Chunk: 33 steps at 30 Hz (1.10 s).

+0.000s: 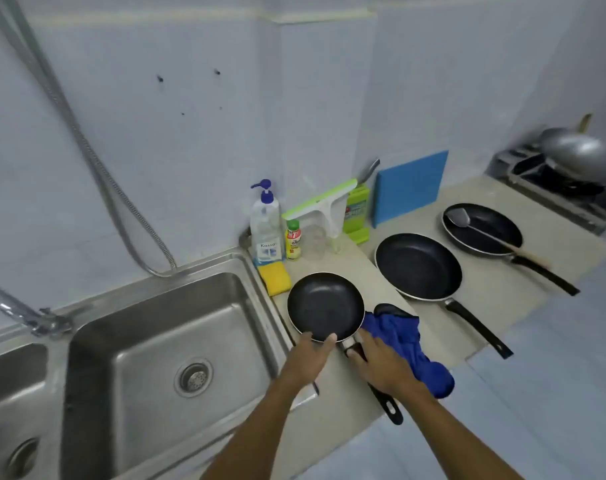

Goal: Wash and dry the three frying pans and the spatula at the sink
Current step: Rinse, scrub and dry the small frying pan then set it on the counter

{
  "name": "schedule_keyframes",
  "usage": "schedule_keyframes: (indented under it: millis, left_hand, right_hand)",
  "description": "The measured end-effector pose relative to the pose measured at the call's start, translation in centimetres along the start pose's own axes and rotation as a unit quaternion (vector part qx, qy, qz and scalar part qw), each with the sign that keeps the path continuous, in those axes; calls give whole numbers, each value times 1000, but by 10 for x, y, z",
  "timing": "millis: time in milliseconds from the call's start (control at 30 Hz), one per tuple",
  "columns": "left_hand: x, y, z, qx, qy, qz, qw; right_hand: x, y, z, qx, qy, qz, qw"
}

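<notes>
Small pan sat just right of sink. Left hand lay flat-fingered on its near rim; right hand gripped the handle, cloth seemingly under palm. Judged best: steady rim, dry the joint.

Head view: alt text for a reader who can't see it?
A left hand rests on the near rim of a small frying pan, while the right hand lies over its handle beside a blue cloth. Further right sit a middle pan and a far pan holding a spatula; a steel sink is on the left.
</notes>
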State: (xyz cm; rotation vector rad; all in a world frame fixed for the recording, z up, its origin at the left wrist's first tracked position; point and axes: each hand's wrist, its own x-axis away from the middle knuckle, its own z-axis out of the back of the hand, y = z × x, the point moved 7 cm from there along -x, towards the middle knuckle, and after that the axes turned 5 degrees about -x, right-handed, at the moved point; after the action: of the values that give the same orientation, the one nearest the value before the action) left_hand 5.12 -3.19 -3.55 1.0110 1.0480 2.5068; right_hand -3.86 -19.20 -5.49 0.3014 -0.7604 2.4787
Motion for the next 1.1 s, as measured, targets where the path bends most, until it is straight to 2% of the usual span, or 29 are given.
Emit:
schedule_keyframes:
  millis: [100,233,433,667,867,1000,1100]
  left_hand:
    - [-7,6,-30,67,25,28,997]
    - [-15,7,-38,82,138,9,987]
    - [-25,-21,-83,68,61,72,993]
    - [-31,-23,-83,123,36,102,986]
    - [-6,-21,-49,241,40,90,966]
    - [5,-45,-6,287,74,89,951]
    - [20,-74,37,268,123,91,951]
  right_hand:
    - [-1,23,-14,-58,8,-21,998]
    - [3,38,-23,-214,24,-58,975]
    - [19,34,-37,-341,-33,-108,933]
    - [22,27,-34,-308,2,-93,947]
    - [23,-3,-32,-277,7,-42,960]
    - [21,-47,-41,-264,-15,-5,964]
    - [20,-91,-60,-255,-25,25,966]
